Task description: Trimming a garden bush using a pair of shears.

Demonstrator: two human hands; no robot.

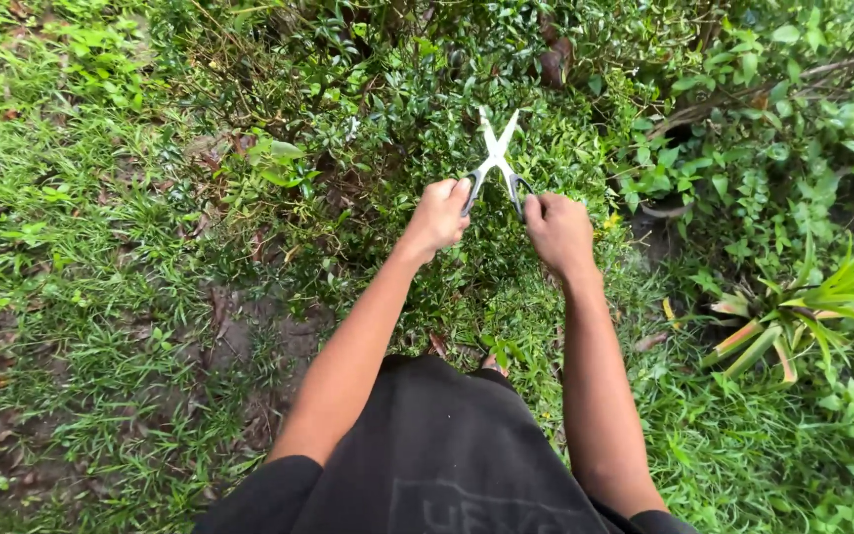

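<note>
Shears (495, 158) sit over the top of the bush (397, 109), blades crossed wide open. My left hand (437, 216) and right hand (557, 229) each wrap fingers tight round a handle, spread apart to keep the blades parted above the leaves.

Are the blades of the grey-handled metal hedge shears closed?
No, the metal hedge shears have blades spread in an X above the left hand and right hand.
</note>
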